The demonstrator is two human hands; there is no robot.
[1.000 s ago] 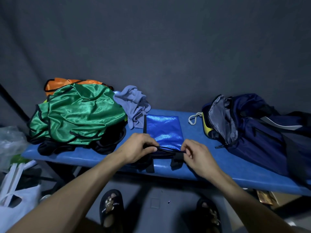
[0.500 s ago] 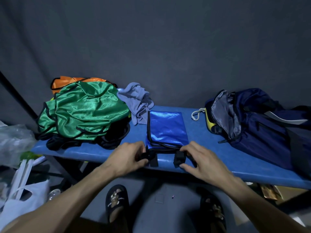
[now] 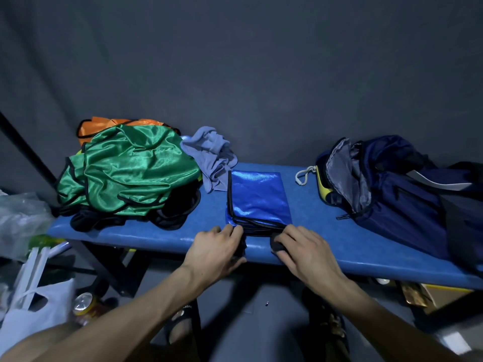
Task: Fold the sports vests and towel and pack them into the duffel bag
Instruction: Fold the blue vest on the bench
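Note:
A shiny blue vest with black trim lies folded in a rectangle at the middle of the blue bench. My left hand grips the black strap at its near left corner. My right hand pinches the black strap at its near right corner. A heap of green vests sits at the left, with an orange vest behind and black cloth under it. A crumpled grey-blue towel lies between the heap and the blue vest. The navy duffel bag stands open at the right.
A dark grey wall runs behind the bench. Plastic bags and a white carrier bag stand on the floor at the left, beside a drink can. Cardboard lies under the bench's right end. My sandalled feet are below.
Both hands have slid down from the folded edge to the vest's near corners at the bench's front edge. The blue vest now lies flatter. The camera has tilted slightly.

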